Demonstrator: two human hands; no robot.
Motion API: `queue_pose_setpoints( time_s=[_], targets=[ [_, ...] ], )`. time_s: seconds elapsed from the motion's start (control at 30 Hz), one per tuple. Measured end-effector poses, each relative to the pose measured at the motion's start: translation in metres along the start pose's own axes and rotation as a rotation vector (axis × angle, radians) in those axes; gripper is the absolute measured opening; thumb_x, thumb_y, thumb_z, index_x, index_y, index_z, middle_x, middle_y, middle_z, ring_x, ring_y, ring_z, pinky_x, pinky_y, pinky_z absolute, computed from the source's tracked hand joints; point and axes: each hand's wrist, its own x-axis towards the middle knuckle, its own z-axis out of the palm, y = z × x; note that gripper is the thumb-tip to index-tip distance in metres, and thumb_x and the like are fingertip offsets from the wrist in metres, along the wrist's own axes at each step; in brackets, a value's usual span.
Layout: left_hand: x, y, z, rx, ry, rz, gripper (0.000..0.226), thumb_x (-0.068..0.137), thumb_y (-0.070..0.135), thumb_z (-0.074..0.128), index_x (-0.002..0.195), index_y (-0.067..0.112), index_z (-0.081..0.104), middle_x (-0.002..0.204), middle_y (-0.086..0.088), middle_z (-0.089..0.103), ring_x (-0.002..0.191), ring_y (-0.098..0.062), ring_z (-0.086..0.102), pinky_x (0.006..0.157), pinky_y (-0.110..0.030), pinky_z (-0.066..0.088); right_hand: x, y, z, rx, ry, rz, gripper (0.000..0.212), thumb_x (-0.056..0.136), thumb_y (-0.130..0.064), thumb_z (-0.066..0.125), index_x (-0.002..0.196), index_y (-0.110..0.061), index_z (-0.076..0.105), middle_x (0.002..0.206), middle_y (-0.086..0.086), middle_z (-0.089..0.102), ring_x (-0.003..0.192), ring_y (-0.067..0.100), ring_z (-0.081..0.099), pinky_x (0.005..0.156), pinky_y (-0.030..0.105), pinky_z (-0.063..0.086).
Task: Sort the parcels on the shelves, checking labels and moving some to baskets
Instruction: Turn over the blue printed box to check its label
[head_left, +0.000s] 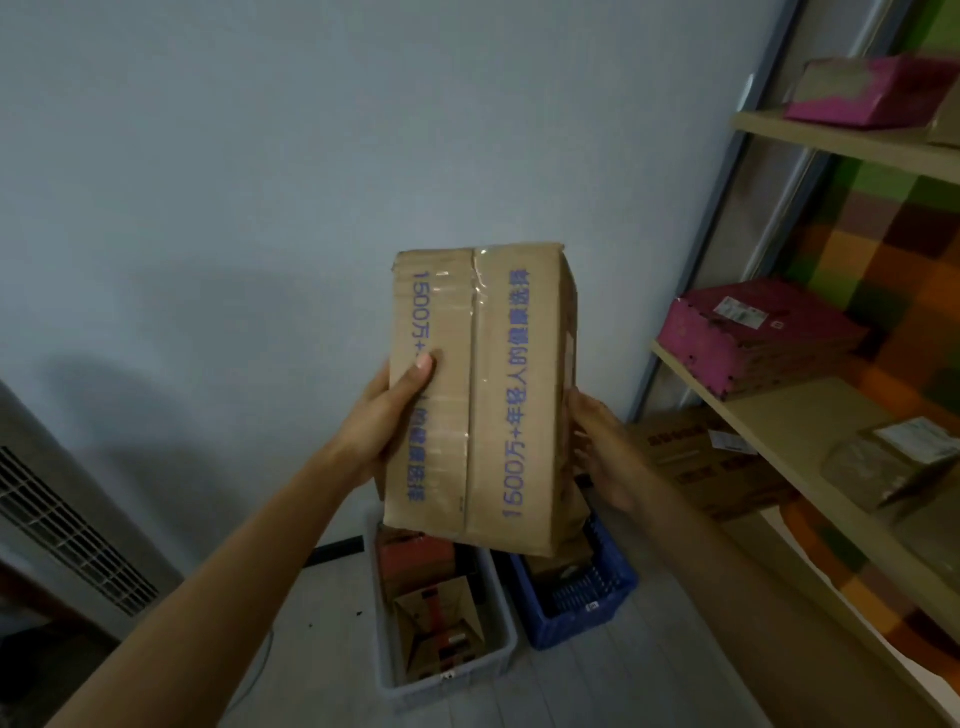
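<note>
Pale, bare wall fills the background, and a shadow is cast across it at nine o'clock. A floor-standing unit with a white grille (78, 535) is seen at eight o'clock.

The left hand (395, 410) is raised at the centre of the view. Its thumb is pressed on the front face of a tall cardboard box (483, 395), and its fingers are hidden behind the box, so the box is gripped by its left edge. The box is held upright in the air, well above the floor. It is sealed with clear tape down its middle and printed with blue text. No shipping label is visible on the face turned to the camera.

Below the box, at six o'clock, a grey basket (441, 686) stands on the floor with several brown and red cartons (436, 608) already in it. Just beside it is a blue basket (582, 623), in which one brown parcel is partly seen.

The right hand (602, 447) is laid against the box's right side. Whether its fingers curl round the back cannot be told.

At three o'clock, wooden shelves (789, 415) are seen with a magenta parcel (753, 332), a taped labelled parcel (893, 462) and, at one o'clock, another magenta parcel (872, 88) on them.

The sorting is judged to be partly done. Some parcels are basketed and several are left on the shelves. This box is judged to be under inspection, its destination not yet decided.
</note>
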Motion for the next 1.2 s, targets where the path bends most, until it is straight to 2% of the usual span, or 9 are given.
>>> queue_pose_setpoints(
  time_s=[0.1, 0.2, 0.47, 0.57, 0.7, 0.87, 1.0, 1.1, 1.2],
  targets=[
    [0.009, -0.008, 0.000, 0.378, 0.229, 0.170, 0.070, 0.092, 0.057, 0.058, 0.149, 0.027, 0.031, 0.140, 0.012, 0.047, 0.122, -0.010, 0.057, 0.100, -0.034, 0.050, -0.004, -0.004, -0.002, 0.091, 0.030, -0.057, 0.085, 0.062, -0.050, 0.089, 0.129, -0.005, 0.060, 0.120, 0.016, 0.070, 0.105, 0.029, 0.070, 0.080, 0.037, 0.060],
    [0.013, -0.019, 0.007, 0.464, 0.132, 0.000, 0.113, 0.057, 0.093, 0.060, 0.146, 0.034, 0.023, 0.150, 0.001, 0.036, 0.140, -0.026, 0.038, 0.111, -0.056, 0.038, -0.004, -0.004, 0.004, 0.056, 0.071, -0.075, 0.049, 0.081, -0.027, 0.078, 0.124, -0.014, 0.058, 0.117, 0.011, 0.072, 0.097, 0.024, 0.073, 0.082, 0.042, 0.060],
    [0.007, -0.035, 0.008, 0.164, -0.012, 0.003, 0.086, 0.080, 0.018, 0.080, 0.146, 0.026, 0.025, 0.120, -0.001, 0.063, 0.093, -0.006, 0.071, 0.064, -0.020, 0.057, -0.011, -0.010, 0.031, -0.137, 0.152, -0.258, 0.035, 0.085, -0.012, 0.077, 0.111, -0.030, 0.060, 0.109, -0.003, 0.073, 0.100, 0.016, 0.071, 0.086, 0.037, 0.058],
    [0.005, -0.030, 0.001, 0.063, 0.029, 0.021, 0.080, 0.077, 0.034, 0.082, 0.142, 0.022, 0.037, 0.115, -0.002, 0.069, 0.094, -0.014, 0.073, 0.066, -0.024, 0.059, -0.014, -0.024, 0.033, -0.048, 0.103, -0.164, 0.023, 0.098, -0.029, 0.061, 0.119, -0.022, 0.066, 0.109, 0.000, 0.074, 0.101, 0.018, 0.070, 0.085, 0.036, 0.056],
    [0.010, -0.019, -0.022, -0.077, 0.031, -0.050, 0.082, 0.067, 0.052, 0.081, 0.136, 0.015, 0.054, 0.119, -0.008, 0.071, 0.101, -0.029, 0.071, 0.072, -0.034, 0.060, -0.019, -0.036, 0.039, -0.065, 0.160, -0.248, 0.031, 0.097, -0.023, 0.063, 0.127, -0.017, 0.064, 0.111, 0.001, 0.073, 0.094, 0.010, 0.070, 0.076, 0.022, 0.056],
    [0.013, -0.017, -0.046, -0.289, -0.039, -0.180, 0.061, 0.085, 0.043, 0.056, 0.136, 0.011, 0.056, 0.121, -0.015, 0.069, 0.090, -0.026, 0.073, 0.067, -0.036, 0.060, -0.018, -0.035, 0.035, -0.557, 0.281, -0.262, 0.132, 0.053, -0.083, 0.073, 0.158, -0.028, 0.015, 0.162, -0.002, 0.021, 0.148, 0.019, 0.024, 0.121, 0.046, 0.023],
    [0.013, -0.026, -0.047, -0.267, -0.008, -0.131, 0.075, 0.079, 0.048, 0.075, 0.142, 0.017, 0.049, 0.119, -0.009, 0.070, 0.092, -0.022, 0.072, 0.070, -0.035, 0.059, -0.021, -0.040, 0.037, -0.074, 0.002, -0.134, 0.095, 0.061, -0.071, 0.072, 0.142, -0.028, 0.046, 0.131, -0.002, 0.063, 0.113, 0.013, 0.064, 0.090, 0.030, 0.054],
    [0.017, -0.029, -0.034, 0.096, 0.204, -0.005, 0.035, 0.105, 0.025, 0.045, 0.140, 0.027, 0.050, 0.118, 0.004, 0.066, 0.102, -0.016, 0.066, 0.075, -0.021, 0.053, -0.014, -0.038, 0.032, 0.043, -0.002, -0.161, 0.062, 0.082, -0.048, 0.074, 0.135, -0.021, 0.056, 0.120, 0.004, 0.070, 0.107, 0.022, 0.069, 0.091, 0.040, 0.057],
    [0.006, -0.017, -0.006, 0.245, 0.040, -0.019, 0.044, 0.106, 0.049, 0.024, 0.125, 0.030, 0.059, 0.102, 0.010, 0.069, 0.090, 0.000, 0.070, 0.065, -0.016, 0.055, -0.015, -0.026, 0.039, -0.038, 0.084, -0.183, 0.044, 0.090, -0.012, 0.071, 0.131, -0.018, 0.057, 0.110, 0.004, 0.072, 0.095, 0.019, 0.072, 0.079, 0.035, 0.059]
  ],
)
